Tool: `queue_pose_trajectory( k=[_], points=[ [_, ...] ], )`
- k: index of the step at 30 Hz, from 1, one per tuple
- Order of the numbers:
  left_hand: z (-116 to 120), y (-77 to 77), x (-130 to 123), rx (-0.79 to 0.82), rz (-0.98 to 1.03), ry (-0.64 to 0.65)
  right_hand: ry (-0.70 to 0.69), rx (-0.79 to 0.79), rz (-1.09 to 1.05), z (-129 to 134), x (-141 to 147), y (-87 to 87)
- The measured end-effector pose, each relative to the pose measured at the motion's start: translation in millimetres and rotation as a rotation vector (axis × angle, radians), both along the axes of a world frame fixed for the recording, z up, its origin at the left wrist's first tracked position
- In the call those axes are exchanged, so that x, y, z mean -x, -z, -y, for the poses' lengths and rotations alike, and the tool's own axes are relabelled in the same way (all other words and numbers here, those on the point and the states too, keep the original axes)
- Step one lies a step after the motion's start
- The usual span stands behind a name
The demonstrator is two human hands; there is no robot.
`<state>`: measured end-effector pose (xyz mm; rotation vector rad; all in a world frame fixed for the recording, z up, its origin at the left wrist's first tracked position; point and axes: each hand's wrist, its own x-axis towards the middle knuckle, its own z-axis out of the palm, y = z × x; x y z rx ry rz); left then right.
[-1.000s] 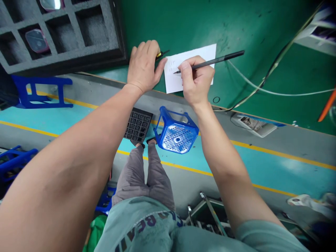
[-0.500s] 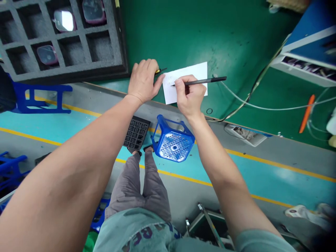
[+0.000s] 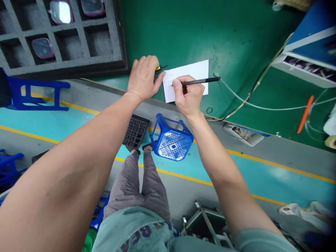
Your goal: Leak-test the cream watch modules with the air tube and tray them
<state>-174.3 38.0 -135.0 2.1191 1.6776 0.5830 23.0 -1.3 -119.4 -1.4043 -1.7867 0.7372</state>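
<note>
A black pen [image 3: 201, 81] is pinched in my right hand [image 3: 189, 96], its tip on a small white sheet of paper [image 3: 197, 70] with a few handwritten marks near its left side. My left hand [image 3: 143, 77] rests on the green table [image 3: 181, 31] with fingers curled. From under those fingers sticks out a small tool with a yellow and black handle and a thin dark shaft, which looks like a screwdriver [image 3: 160, 68]. The left thumb lies at the paper's left edge. How the fingers hold the handle is hidden beneath the hand.
A grey foam tray [image 3: 115, 52] with several purple-edged parts in its pockets sits left. A blue-and-white box [image 3: 301, 70], tubing [image 3: 265, 107] and an orange tool [image 3: 305, 113] lie right. Below stand a blue stool [image 3: 173, 145] and black tray [image 3: 135, 131].
The pen has tilted slightly and its back end has swung a little left as my right hand shifts slightly left. The whole view has moved a little; my left hand stays beside the paper.
</note>
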Motion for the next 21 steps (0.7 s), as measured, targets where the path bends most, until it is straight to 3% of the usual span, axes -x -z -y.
queue_pose_trajectory(
  k=[21],
  points=[
    [2.3, -7.4, -0.4, 0.044, -0.017, 0.008, 0.003, -0.024, -0.021, -1.2, -4.1, 1.9]
  ],
)
